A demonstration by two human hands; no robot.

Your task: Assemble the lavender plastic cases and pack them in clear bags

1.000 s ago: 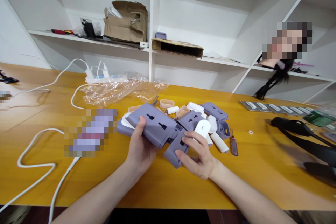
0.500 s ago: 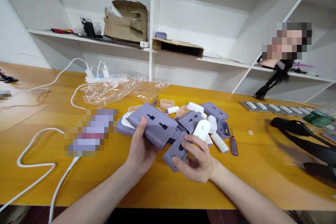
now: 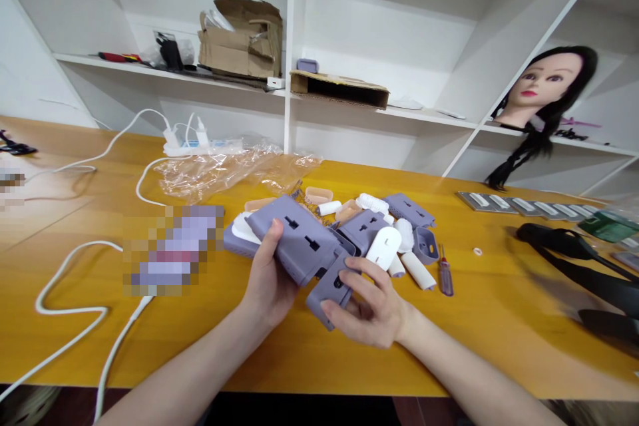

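Observation:
My left hand [image 3: 273, 279] is closed around a purple plastic housing [image 3: 294, 239] with two keyhole slots, its thumb lying on the slotted face. At the housing's lower right end, my right hand [image 3: 372, 303] grips a smaller purple plastic piece [image 3: 327, 289] with a dark opening in it. The two parts overlap or meet at a corner; whether they are joined I cannot tell. Just beyond my right fingers is a white oval plate [image 3: 384, 247]. Behind the housing lie another slotted purple part [image 3: 360, 229] and a white rounded piece [image 3: 244, 228] on a purple base.
White rollers [image 3: 418, 271], orange trays [image 3: 319, 196] and a screwdriver [image 3: 446, 274] lie around the parts. Clear plastic wrap [image 3: 214, 173] and a power strip [image 3: 200, 148] sit at the back left. A white cable [image 3: 74, 311] runs along the left. A black headset-like object [image 3: 564, 256] is at right.
The smaller purple piece has shifted slightly left and closer to the housing, narrowing the dark gap between them. Both hands keep their grips.

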